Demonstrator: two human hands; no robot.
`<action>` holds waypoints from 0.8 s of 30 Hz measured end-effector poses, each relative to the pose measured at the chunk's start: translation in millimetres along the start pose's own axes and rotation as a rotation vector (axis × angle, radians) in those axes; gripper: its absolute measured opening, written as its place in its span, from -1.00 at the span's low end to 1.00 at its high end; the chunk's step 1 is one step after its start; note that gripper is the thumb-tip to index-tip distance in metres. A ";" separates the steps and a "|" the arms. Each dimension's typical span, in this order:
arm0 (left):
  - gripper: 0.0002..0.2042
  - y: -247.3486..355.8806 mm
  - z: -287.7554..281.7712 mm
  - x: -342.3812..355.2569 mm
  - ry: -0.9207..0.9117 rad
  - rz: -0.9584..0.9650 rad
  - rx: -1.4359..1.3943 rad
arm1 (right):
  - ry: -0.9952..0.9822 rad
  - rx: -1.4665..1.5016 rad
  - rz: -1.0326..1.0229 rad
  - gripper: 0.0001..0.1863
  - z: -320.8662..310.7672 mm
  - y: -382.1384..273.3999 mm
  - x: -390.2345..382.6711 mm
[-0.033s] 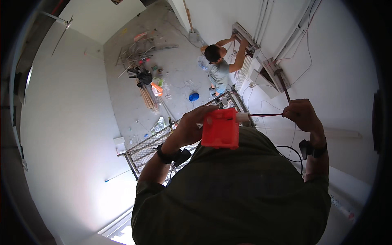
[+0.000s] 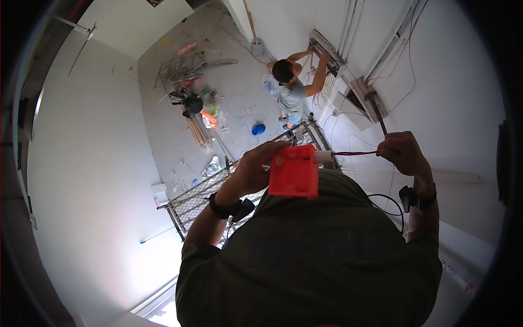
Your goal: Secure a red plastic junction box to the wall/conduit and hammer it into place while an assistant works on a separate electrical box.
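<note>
My left hand is closed on the left side of a red open-faced plastic electrical box, held in front of my chest. A short white conduit fitting sticks out of the box's right side. Red and dark wires come out of that fitting and run to my right hand, which pinches them. Above this hand, a dark reddish wire bundle leads up to an opening in the wall trunking. The fingertips of my left hand behind the box are hidden.
Below me is a mesh scaffold platform with a rail. A co-worker stands on the floor, both hands at an open wall panel. Loose wires hang along the right wall. Pipes, a black bag and a blue bundle lie on the floor.
</note>
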State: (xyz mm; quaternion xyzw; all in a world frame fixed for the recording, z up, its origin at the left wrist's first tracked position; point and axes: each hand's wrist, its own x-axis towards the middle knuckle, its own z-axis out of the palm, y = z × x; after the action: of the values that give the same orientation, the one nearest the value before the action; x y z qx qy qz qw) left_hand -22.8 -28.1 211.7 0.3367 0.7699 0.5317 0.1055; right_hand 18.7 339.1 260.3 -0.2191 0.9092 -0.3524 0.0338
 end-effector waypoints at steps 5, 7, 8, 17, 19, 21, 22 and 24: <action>-0.56 -0.8 2.6 1.5 0.004 -0.030 0.016 | -0.027 0.009 -0.031 -0.92 3.5 -3.6 3.4; -0.58 1.6 2.8 3.8 0.009 0.030 0.120 | 0.003 0.033 -0.002 -0.92 11.5 -6.2 5.7; -0.58 1.5 2.5 4.2 0.007 0.032 0.120 | 0.000 0.014 -0.012 -0.92 13.0 -7.2 6.6; -0.53 -17.5 14.5 -0.9 -0.015 -0.035 0.080 | -0.024 0.013 0.051 -0.92 26.7 -9.4 -1.4; -0.55 -15.1 17.3 2.2 0.010 0.072 0.111 | -0.043 0.018 0.031 -0.93 35.5 -12.3 2.0; -0.56 -11.1 13.1 7.7 -0.034 0.092 0.231 | -0.004 0.069 0.008 -0.93 48.2 -15.5 5.5; -0.58 -8.4 11.0 10.7 -0.077 0.113 0.353 | -0.029 0.043 0.009 -0.90 52.4 -17.5 7.2; -0.58 -1.4 9.3 13.3 -0.104 0.099 0.403 | 0.012 0.092 0.026 -0.84 68.1 -26.5 12.2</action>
State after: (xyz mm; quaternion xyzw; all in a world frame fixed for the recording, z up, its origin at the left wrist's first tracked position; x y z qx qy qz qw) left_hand -28.5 -13.0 209.2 0.4153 0.8368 0.3533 0.0493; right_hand 32.3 273.9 227.8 -0.2035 0.8950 -0.3945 0.0431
